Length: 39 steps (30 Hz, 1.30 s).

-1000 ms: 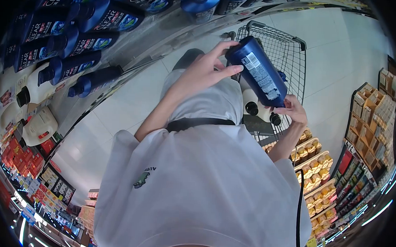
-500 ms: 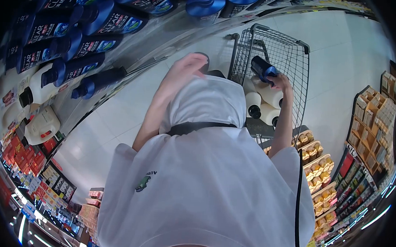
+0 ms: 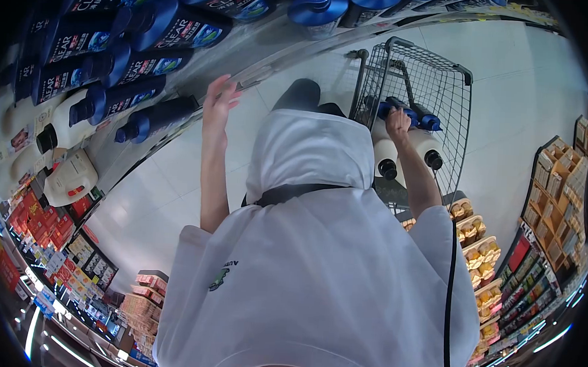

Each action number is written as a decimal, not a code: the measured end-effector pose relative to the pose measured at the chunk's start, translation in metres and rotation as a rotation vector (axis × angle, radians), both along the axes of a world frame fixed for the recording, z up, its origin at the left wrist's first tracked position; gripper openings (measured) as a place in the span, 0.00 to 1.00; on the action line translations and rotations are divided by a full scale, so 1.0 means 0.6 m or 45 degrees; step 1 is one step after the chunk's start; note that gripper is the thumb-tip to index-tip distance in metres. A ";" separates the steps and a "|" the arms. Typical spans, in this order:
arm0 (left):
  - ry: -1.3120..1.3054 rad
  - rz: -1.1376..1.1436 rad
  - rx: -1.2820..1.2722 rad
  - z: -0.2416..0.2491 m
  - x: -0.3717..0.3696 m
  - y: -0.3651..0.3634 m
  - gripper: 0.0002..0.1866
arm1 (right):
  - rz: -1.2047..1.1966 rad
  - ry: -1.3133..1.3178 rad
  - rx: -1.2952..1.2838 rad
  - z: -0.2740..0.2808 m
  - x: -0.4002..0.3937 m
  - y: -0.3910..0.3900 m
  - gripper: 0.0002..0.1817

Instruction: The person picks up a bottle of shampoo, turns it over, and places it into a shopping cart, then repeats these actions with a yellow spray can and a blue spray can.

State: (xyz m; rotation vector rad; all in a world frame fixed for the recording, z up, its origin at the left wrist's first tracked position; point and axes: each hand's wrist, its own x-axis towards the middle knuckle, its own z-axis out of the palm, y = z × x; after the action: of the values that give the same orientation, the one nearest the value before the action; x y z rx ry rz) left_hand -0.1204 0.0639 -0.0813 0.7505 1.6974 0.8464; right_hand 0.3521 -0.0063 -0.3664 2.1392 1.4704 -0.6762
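In the head view my left hand (image 3: 219, 106) is raised near the shelf edge, fingers apart and holding nothing. My right hand (image 3: 398, 122) reaches down into the wire shopping cart (image 3: 462, 112), its fingers closed around a dark blue shampoo bottle (image 3: 384, 110) that the hand partly covers. Another blue pump bottle (image 3: 429, 121) lies beside it. Below these in the cart are two white bottles with black caps, one on the left (image 3: 385, 152) and one on the right (image 3: 430, 148).
Rows of blue CLEAR shampoo bottles (image 3: 189, 32) stand on the shelf at upper left, beside white jugs (image 3: 71, 178). Egg cartons (image 3: 480, 253) are stacked right of my body. A wooden rack (image 3: 556, 187) stands farther right. A black cable (image 3: 452, 291) hangs along my shirt.
My right hand has lowered the blue shampoo bottle into the cart, and a second blue bottle now shows beside it. My left hand has moved left toward the shelf, its fingers spreading.
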 end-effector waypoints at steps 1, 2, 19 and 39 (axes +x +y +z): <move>0.051 0.004 -0.017 -0.005 -0.001 0.000 0.26 | 0.023 0.006 0.058 0.000 0.000 -0.009 0.19; 0.082 -0.015 -0.061 -0.011 0.000 0.002 0.29 | 0.044 0.010 0.117 0.000 0.001 -0.019 0.19; 1.180 -1.128 -0.294 -0.078 0.021 0.037 0.50 | -0.104 0.063 0.489 -0.010 -0.029 -0.076 0.14; 1.380 -1.309 -0.300 -0.069 0.055 0.046 0.58 | -0.649 0.410 0.975 0.119 -0.211 -0.049 0.32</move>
State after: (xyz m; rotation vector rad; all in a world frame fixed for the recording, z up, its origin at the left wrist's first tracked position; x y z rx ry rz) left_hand -0.0873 0.0916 -0.1225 1.8609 1.8282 -0.5964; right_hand 0.2253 -0.0354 -0.2950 3.1887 1.5051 -0.7259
